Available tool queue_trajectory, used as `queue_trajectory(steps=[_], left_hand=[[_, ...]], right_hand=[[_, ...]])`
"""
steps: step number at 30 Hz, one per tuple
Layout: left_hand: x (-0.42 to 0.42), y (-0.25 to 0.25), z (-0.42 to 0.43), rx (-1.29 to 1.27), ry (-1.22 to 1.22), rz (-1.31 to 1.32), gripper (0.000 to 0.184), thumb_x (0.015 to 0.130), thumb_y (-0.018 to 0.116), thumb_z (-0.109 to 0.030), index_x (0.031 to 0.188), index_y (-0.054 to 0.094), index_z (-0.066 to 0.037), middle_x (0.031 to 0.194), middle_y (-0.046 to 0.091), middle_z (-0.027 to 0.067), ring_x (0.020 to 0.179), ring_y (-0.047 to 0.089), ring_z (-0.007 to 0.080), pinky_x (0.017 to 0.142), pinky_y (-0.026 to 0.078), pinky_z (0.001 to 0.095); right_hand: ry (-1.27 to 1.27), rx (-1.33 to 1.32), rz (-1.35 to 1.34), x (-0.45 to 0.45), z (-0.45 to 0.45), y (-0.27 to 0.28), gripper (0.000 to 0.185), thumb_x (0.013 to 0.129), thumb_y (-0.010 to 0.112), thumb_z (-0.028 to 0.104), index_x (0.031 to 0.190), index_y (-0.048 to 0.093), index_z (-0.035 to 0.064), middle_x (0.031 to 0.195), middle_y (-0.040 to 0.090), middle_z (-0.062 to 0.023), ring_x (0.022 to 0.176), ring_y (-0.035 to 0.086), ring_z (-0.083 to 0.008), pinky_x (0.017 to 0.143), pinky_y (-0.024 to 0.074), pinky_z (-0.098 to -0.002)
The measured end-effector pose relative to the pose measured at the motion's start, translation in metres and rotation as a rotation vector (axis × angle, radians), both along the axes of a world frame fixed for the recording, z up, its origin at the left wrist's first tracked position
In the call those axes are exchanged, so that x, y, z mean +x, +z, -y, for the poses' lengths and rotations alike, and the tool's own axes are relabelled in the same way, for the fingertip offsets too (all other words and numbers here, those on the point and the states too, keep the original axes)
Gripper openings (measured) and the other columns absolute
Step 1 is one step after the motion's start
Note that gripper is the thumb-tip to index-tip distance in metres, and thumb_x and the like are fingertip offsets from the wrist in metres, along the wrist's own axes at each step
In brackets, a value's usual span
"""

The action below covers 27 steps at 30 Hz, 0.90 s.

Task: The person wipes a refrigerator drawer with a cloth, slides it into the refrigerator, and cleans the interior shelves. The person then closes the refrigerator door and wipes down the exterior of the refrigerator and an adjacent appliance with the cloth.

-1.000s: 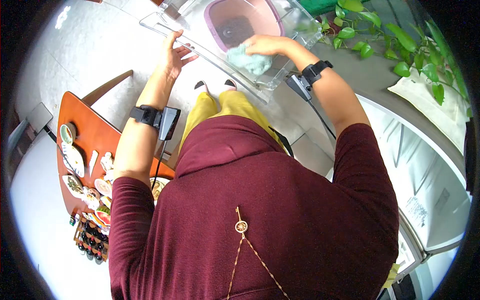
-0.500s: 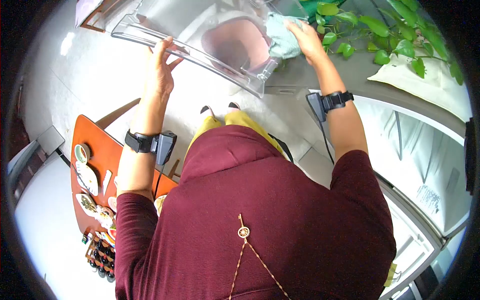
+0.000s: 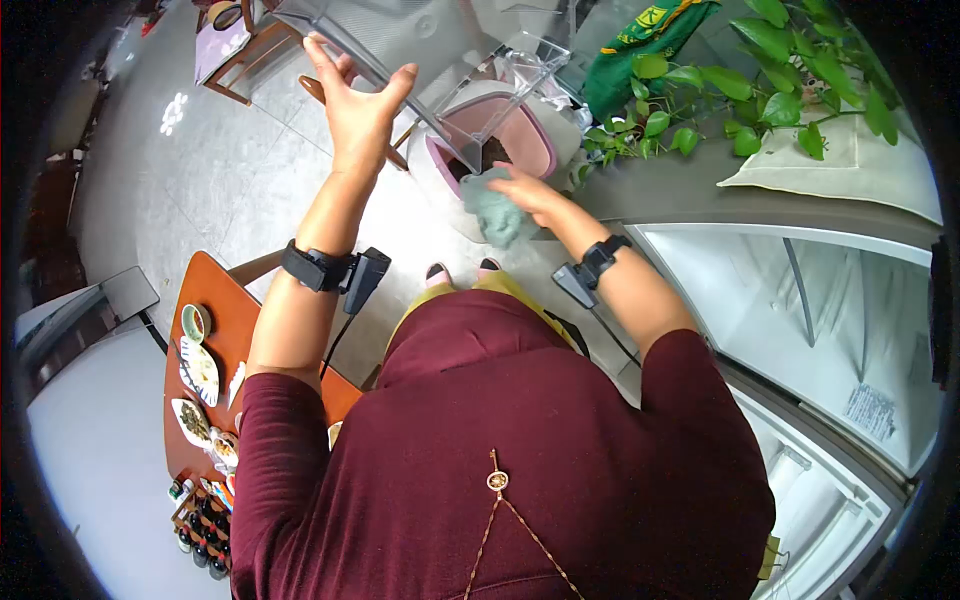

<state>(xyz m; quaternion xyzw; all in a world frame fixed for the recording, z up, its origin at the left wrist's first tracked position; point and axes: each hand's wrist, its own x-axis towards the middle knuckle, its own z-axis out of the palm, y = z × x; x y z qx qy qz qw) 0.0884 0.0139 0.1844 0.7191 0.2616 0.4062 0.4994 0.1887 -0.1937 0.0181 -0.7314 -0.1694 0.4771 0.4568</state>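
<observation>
A clear plastic drawer (image 3: 425, 50) is raised and tilted at the top of the head view. My left hand (image 3: 355, 110) grips its near edge, thumb on one side and fingers on the other. My right hand (image 3: 535, 196) is closed on a crumpled pale green cloth (image 3: 495, 212), just below the drawer's lower corner. Whether the cloth touches that corner I cannot tell. Beneath the drawer stands a pink-rimmed bin (image 3: 545, 140) with dark matter inside, partly seen through the plastic.
An open refrigerator (image 3: 780, 290) stands at the right, with a leafy plant (image 3: 790, 60) and a green bag (image 3: 640, 60) beyond. At the left, an orange table (image 3: 230, 290) bears dishes (image 3: 199, 370) and several dark bottles. A wooden chair (image 3: 240, 70) is at the upper left.
The drawer has turned to a steeper tilt, uncovering more of the pink bin. My right hand has come down and left with the cloth, from the drawer's right side to its lower corner.
</observation>
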Motion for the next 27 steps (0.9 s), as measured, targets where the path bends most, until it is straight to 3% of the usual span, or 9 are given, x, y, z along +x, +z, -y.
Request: queue_trajectory(steps=[4,9,13,15,16,17,20,25,27], left_hand=[[0.003,0.004,0.016,0.006,-0.031,-0.032,0.116,0.065,0.079,-0.027,0.146,-0.001,-0.005,0.131,0.037,0.0267,0.118,0.044,0.0309,0.092,0.044,0.0388],[-0.003,-0.001,0.031,0.016,-0.120,0.003,0.120,0.062,0.081,-0.021,0.145,-0.003,0.000,0.134,0.035,0.0262,0.121,0.043,0.0309,0.095,0.044,0.0393],[-0.023,0.011,0.038,0.284,-0.102,-0.012,0.113,0.062,0.082,-0.018,0.143,0.007,0.005,0.131,0.041,0.0206,0.115,0.049,0.0275,0.092,0.046,0.0378],[-0.027,0.009,0.041,0.117,-0.286,0.035,0.095,0.064,0.080,-0.017,0.138,0.022,-0.006,0.129,0.036,0.0124,0.122,0.037,0.0252,0.098,0.039,0.0435],[-0.026,0.003,0.042,0.049,-0.300,0.010,0.093,0.063,0.079,-0.018,0.136,0.023,-0.004,0.128,0.038,0.0129,0.121,0.039,0.0250,0.097,0.039,0.0425],[-0.025,-0.004,0.042,-0.019,-0.311,-0.014,0.091,0.063,0.079,-0.018,0.135,0.025,-0.002,0.126,0.039,0.0135,0.119,0.041,0.0248,0.097,0.040,0.0415],[-0.012,0.000,0.036,0.241,-0.137,-0.062,0.117,0.059,0.080,-0.017,0.146,0.003,-0.001,0.136,0.034,0.0249,0.120,0.045,0.0344,0.098,0.042,0.0391],[-0.024,-0.002,0.030,0.229,-0.136,-0.073,0.117,0.057,0.080,-0.022,0.145,0.006,0.000,0.130,0.041,0.0220,0.117,0.046,0.0321,0.097,0.040,0.0387],[-0.027,-0.007,0.033,0.149,-0.138,-0.065,0.113,0.057,0.080,-0.024,0.143,0.011,0.001,0.126,0.044,0.0199,0.115,0.047,0.0306,0.095,0.041,0.0387]], right_hand=[[-0.040,0.051,-0.412,-0.003,-0.037,0.003,0.034,0.086,0.060,0.021,0.113,0.057,0.0016,0.103,0.064,-0.0106,0.092,0.062,-0.0212,0.079,0.0485,-0.0333],[-0.093,0.228,-0.484,-0.008,-0.058,-0.013,0.034,0.085,0.060,0.021,0.112,0.057,0.0008,0.102,0.064,-0.0100,0.093,0.061,-0.0207,0.081,0.0480,-0.0358],[0.067,0.323,-0.292,-0.014,-0.059,-0.023,0.044,0.080,0.065,0.026,0.114,0.056,-0.0016,0.100,0.064,-0.0094,0.092,0.060,-0.0184,0.081,0.0469,-0.0342],[-0.023,0.071,0.170,-0.015,-0.054,-0.009,0.043,0.080,0.064,0.025,0.111,0.058,-0.0033,0.098,0.063,-0.0103,0.088,0.060,-0.0172,0.079,0.0473,-0.0335],[0.045,0.139,-0.076,-0.010,-0.050,0.035,0.043,0.080,0.064,0.025,0.109,0.058,-0.0046,0.096,0.064,-0.0127,0.085,0.061,-0.0187,0.078,0.0485,-0.0339],[0.040,0.139,-0.077,-0.015,-0.050,0.030,0.043,0.080,0.064,0.025,0.109,0.058,-0.0046,0.096,0.064,-0.0127,0.085,0.061,-0.0187,0.078,0.0485,-0.0339],[0.073,0.125,-0.107,-0.023,-0.069,0.009,0.039,0.084,0.060,0.028,0.105,0.058,-0.0050,0.096,0.063,-0.0138,0.090,0.059,-0.0193,0.078,0.0461,-0.0321],[0.109,0.283,-0.100,-0.024,-0.061,-0.023,0.036,0.082,0.062,0.028,0.099,0.062,-0.0035,0.088,0.064,-0.0094,0.084,0.060,-0.0170,0.076,0.0449,-0.0313],[0.092,0.055,0.042,-0.020,-0.058,-0.017,0.038,0.079,0.063,0.027,0.101,0.064,-0.0037,0.096,0.067,-0.0172,0.092,0.064,-0.0239,0.080,0.0477,-0.0349]])
